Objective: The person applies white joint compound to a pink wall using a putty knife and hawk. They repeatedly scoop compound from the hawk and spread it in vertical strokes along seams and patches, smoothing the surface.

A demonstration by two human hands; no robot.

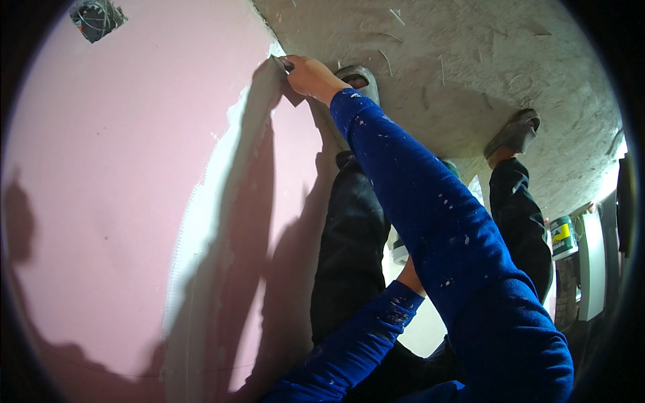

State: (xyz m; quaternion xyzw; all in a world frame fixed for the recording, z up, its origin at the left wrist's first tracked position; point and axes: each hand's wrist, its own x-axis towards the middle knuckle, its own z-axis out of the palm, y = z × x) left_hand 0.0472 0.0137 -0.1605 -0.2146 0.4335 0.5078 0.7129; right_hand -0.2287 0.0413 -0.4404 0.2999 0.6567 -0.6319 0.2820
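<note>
My right hand is closed on a putty knife, its blade against the pink wall panel, at the top of a white compound strip. The strip runs down the panel over a taped seam, partly shaded. My left hand is low in the middle, mostly behind my right forearm, its fingers hidden; I cannot tell what, if anything, it holds.
Legs in dark trousers with grey slippers stand on the scuffed concrete floor. At the right are a bucket with a yellow label and a white board. A wire-filled opening is in the panel at the upper left.
</note>
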